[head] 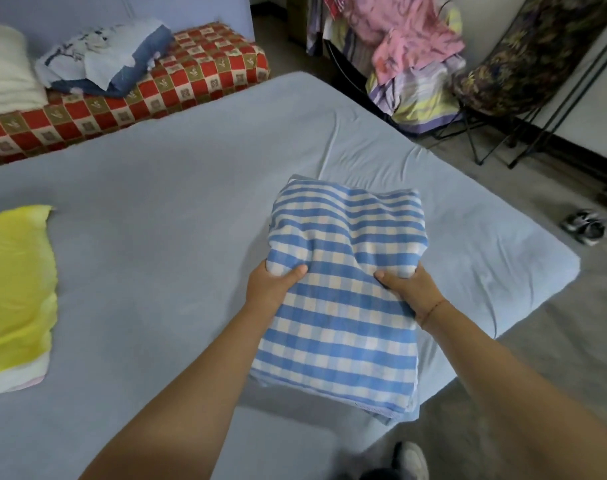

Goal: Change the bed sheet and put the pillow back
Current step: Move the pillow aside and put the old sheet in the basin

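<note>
I have the folded checked sheet (340,317) just over the bed (177,202), near its right corner, long axis pointing away from me. My left hand (272,284) and right hand (411,289) each grip a side edge, thumbs on top, equally near.

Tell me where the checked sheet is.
Head view, centre right: the checked sheet, folded, is gripped by the left hand and right hand over the bed.

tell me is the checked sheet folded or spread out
Folded. The checked sheet is a thick layered bundle, held by left hand and right hand.
</note>
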Demonstrator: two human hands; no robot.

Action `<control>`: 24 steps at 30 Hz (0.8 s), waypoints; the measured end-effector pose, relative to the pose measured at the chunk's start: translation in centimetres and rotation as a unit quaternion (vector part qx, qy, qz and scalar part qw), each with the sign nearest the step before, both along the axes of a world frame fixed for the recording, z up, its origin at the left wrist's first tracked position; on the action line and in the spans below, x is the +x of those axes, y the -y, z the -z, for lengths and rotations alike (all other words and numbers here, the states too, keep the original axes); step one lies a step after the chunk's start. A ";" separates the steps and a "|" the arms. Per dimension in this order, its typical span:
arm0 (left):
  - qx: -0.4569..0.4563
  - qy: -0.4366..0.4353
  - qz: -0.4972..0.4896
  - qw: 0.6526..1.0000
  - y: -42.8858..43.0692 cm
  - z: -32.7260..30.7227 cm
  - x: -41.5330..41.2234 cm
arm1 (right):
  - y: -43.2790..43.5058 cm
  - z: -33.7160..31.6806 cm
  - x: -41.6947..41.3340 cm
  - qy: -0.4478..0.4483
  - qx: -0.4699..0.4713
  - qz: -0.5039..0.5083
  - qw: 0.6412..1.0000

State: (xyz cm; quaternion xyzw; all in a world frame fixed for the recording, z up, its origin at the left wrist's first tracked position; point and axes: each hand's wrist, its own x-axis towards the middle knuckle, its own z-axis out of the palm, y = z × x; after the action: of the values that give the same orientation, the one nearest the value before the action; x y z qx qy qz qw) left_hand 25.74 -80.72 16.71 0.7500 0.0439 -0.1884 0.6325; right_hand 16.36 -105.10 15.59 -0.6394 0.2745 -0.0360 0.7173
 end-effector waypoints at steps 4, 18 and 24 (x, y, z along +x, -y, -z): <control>-0.003 0.000 -0.006 1.000 6.6 0.0 0.7 | 6.7 -0.1 1.1 -0.006 -0.004 -0.014 1.000; -0.025 -0.009 -0.068 0.997 24.1 1.0 4.5 | 25.2 -0.3 8.4 -0.013 -0.029 -0.079 0.996; -0.020 -0.018 -0.062 0.998 29.8 2.1 7.3 | 31.1 1.1 11.4 -0.040 -0.040 -0.084 0.995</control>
State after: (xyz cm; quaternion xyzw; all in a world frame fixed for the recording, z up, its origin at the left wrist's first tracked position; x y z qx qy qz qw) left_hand 33.08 -110.47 14.62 0.7292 0.0978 -0.1636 0.6572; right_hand 27.77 -136.24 14.54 -0.6891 0.2465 0.0389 0.6803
